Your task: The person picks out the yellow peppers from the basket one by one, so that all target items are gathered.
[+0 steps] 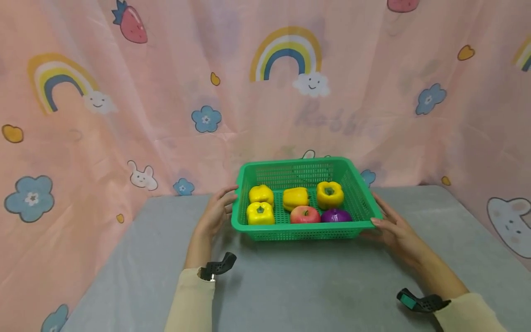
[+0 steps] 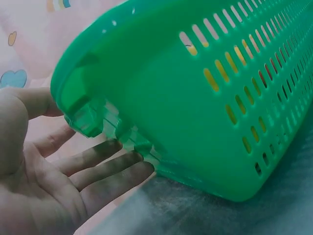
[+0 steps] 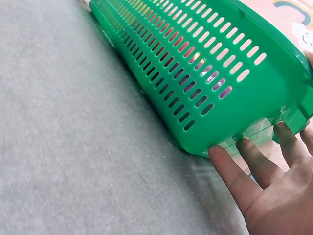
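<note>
A green plastic basket (image 1: pixel 298 227) with slotted walls is between the two hands on the grey table. In it lie several yellow bell peppers (image 1: pixel 329 195), a red apple (image 1: pixel 304 215) and a shiny purple round piece (image 1: pixel 336 216) of unclear kind. My left hand (image 1: pixel 213 212) holds the basket's left end, thumb at the rim and fingertips against the end wall from below. At the right end, my right hand (image 1: pixel 396 235) grips with its thumb on the rim and its fingers (image 3: pixel 259 161) under the edge. Whether the basket's base touches the table cannot be told.
The grey table (image 1: pixel 311 286) extends in front of the basket and to both sides. Close behind it hangs a pink curtain (image 1: pixel 166 115) printed with rainbows, flowers and rabbits. Each wrist wears a black strap mount (image 1: pixel 217 266).
</note>
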Demonstrator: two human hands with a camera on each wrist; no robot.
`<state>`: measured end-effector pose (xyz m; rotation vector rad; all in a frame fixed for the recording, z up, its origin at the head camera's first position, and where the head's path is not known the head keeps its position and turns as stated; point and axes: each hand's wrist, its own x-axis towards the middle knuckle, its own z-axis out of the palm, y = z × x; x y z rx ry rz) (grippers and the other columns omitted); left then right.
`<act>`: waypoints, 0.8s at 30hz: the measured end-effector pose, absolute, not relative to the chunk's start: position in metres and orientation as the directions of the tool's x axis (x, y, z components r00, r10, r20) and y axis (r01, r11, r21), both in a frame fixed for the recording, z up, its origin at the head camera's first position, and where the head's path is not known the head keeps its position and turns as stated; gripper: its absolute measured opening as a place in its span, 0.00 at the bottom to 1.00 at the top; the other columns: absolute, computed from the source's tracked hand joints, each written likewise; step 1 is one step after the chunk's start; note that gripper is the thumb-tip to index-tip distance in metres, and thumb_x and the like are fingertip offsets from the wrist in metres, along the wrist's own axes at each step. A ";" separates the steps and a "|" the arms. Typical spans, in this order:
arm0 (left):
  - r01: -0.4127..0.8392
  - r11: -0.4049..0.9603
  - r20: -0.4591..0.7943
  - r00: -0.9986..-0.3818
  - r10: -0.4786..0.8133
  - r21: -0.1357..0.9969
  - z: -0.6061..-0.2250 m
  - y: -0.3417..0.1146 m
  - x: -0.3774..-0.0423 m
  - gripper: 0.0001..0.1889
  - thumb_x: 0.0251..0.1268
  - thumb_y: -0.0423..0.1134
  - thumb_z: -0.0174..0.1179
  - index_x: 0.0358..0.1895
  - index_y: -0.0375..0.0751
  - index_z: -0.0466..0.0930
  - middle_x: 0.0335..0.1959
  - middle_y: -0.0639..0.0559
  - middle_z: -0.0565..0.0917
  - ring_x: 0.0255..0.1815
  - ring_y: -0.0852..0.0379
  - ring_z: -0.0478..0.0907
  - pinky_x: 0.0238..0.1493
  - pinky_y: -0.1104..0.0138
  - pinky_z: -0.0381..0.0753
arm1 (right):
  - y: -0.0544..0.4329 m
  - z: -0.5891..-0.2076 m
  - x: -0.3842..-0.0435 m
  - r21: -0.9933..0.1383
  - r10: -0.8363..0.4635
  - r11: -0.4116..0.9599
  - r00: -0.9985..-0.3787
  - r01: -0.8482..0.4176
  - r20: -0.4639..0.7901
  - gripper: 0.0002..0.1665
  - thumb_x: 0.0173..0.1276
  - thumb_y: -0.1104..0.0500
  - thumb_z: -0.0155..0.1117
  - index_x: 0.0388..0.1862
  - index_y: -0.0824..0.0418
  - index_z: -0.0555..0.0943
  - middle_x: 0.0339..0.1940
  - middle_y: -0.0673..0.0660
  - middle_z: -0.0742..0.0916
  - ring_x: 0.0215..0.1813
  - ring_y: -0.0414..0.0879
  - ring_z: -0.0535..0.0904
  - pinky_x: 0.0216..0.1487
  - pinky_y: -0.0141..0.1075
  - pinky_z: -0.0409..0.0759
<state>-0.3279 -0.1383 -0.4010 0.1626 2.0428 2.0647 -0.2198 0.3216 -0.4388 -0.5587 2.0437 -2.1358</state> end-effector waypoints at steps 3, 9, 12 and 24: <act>-0.085 0.001 -0.082 -0.959 0.270 0.996 -0.405 -0.140 -0.329 0.26 0.78 0.39 0.51 0.76 0.48 0.63 0.69 0.37 0.71 0.42 0.59 0.87 0.45 0.64 0.86 | 0.322 -0.439 -0.220 -0.982 -0.349 -0.088 -0.918 -0.165 0.186 0.41 0.83 0.64 0.39 0.85 0.44 0.37 0.75 0.41 0.64 0.65 0.35 0.79 0.57 0.37 0.83; -0.094 -0.052 -0.075 -0.953 0.293 0.994 -0.413 -0.143 -0.329 0.27 0.79 0.38 0.50 0.77 0.49 0.60 0.72 0.36 0.69 0.41 0.60 0.87 0.42 0.67 0.86 | 0.322 -0.440 -0.220 -0.984 -0.349 -0.074 -0.920 -0.163 0.178 0.41 0.83 0.64 0.39 0.85 0.43 0.36 0.75 0.41 0.64 0.66 0.35 0.79 0.58 0.35 0.83; -0.098 -0.091 -0.067 -0.954 0.293 0.991 -0.415 -0.143 -0.328 0.27 0.79 0.36 0.49 0.77 0.49 0.60 0.71 0.36 0.69 0.39 0.61 0.87 0.41 0.69 0.85 | 0.319 -0.440 -0.220 -0.987 -0.333 -0.074 -0.929 -0.145 0.162 0.41 0.83 0.63 0.40 0.85 0.42 0.37 0.74 0.41 0.65 0.64 0.35 0.80 0.57 0.36 0.83; -0.100 -0.121 -0.066 -0.964 0.256 0.988 -0.421 -0.141 -0.330 0.26 0.78 0.35 0.50 0.76 0.49 0.62 0.61 0.45 0.75 0.37 0.62 0.86 0.37 0.71 0.84 | 0.325 -0.427 -0.216 -0.995 -0.289 -0.008 -0.952 -0.103 0.101 0.44 0.80 0.65 0.48 0.85 0.49 0.41 0.81 0.56 0.62 0.62 0.29 0.79 0.58 0.31 0.83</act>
